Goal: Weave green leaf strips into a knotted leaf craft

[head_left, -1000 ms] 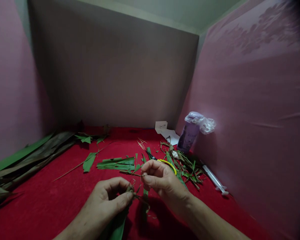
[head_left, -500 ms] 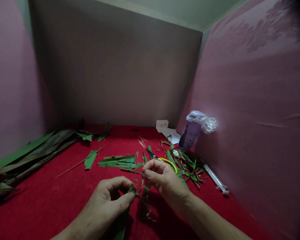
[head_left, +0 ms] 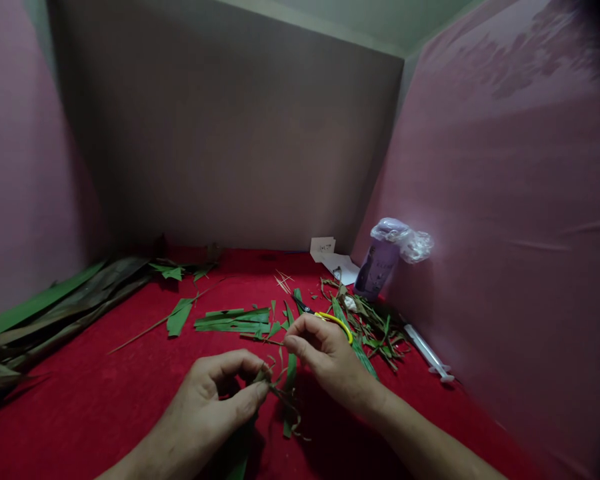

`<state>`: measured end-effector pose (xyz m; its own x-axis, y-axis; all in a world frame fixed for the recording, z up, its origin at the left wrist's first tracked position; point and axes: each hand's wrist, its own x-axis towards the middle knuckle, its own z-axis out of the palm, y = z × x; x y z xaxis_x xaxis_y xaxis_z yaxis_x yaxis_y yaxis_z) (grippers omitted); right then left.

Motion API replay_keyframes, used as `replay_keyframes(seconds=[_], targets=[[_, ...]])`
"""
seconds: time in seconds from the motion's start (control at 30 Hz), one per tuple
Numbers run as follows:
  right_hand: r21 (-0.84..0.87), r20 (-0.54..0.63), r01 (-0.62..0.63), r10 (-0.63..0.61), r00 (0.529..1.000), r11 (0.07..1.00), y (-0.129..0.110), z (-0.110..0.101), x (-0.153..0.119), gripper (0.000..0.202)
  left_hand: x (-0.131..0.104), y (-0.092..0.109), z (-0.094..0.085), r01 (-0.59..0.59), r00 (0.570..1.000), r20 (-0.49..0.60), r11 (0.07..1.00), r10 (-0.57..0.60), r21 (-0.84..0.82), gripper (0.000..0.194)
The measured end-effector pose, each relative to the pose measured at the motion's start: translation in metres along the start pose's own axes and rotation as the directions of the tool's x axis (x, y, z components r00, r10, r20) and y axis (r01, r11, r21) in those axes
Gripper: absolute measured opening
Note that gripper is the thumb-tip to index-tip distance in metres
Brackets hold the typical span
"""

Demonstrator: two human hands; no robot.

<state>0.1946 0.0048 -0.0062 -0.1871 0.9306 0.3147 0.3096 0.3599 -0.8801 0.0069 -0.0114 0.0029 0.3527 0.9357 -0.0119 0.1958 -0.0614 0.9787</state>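
My left hand (head_left: pixel 220 393) pinches a small bundle of thin, curled plant strips (head_left: pixel 284 393) between thumb and forefinger. A green leaf piece hangs below that hand, partly hidden by it. To the right and slightly higher, my right hand (head_left: pixel 330 353) has its thumb and forefinger pressed together; a thin strand seems to run up to them, but its end is too small to make out. A long green leaf strip (head_left: pixel 291 373) lies on the red cloth (head_left: pixel 130 413) between the hands. Scissors with yellow handles (head_left: pixel 337 321) lie just behind my right hand.
Cut green strips (head_left: pixel 233 321) lie beyond my left hand, with thin sticks (head_left: pixel 283 281) farther back. Long leaves (head_left: pixel 65 307) line the left side. At the right are plant scraps (head_left: pixel 380 333), a syringe (head_left: pixel 427 352), a purple cup (head_left: pixel 377 267) and white papers (head_left: pixel 337 263).
My right hand has shifted very slightly, and the strand between the hands looks different. The long green strip between them shows more fully. My left hand keeps its pinch.
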Motion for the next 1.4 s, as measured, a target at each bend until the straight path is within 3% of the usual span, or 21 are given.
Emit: replay_keyframes(seconds=[0.2,0.4,0.6,0.87,1.07,1.4], targets=[[0.106,-0.006,-0.084,0.086,0.996,0.991,0.001,0.004,0.002,0.016,0.001,-0.002,0.0,-0.058,0.997,-0.047,0.997,0.06,0.042,0.009],[0.324,0.052,-0.145,0.136,0.989,0.935,0.001,-0.001,0.004,0.013,0.003,-0.004,0.002,0.018,0.998,-0.066,1.0,-0.017,0.007,0.013],[0.572,0.138,-0.131,0.063,0.988,0.81,0.004,-0.008,0.004,0.009,0.004,-0.003,0.001,0.064,0.995,-0.078,0.998,-0.066,-0.023,0.017],[0.721,0.231,-0.159,-0.018,0.973,0.675,0.005,-0.006,0.003,0.012,0.005,-0.003,0.002,0.024,0.992,-0.124,0.999,-0.029,-0.036,0.012],[0.792,0.3,-0.207,-0.07,0.951,0.574,0.0,-0.004,-0.001,0.014,0.002,-0.006,0.001,-0.03,0.998,-0.059,0.999,0.031,0.03,0.012],[0.827,0.189,-0.173,0.025,0.982,0.535,-0.004,0.0,-0.002,0.013,0.003,-0.007,-0.001,0.017,0.999,-0.042,0.998,-0.02,-0.065,0.015]])
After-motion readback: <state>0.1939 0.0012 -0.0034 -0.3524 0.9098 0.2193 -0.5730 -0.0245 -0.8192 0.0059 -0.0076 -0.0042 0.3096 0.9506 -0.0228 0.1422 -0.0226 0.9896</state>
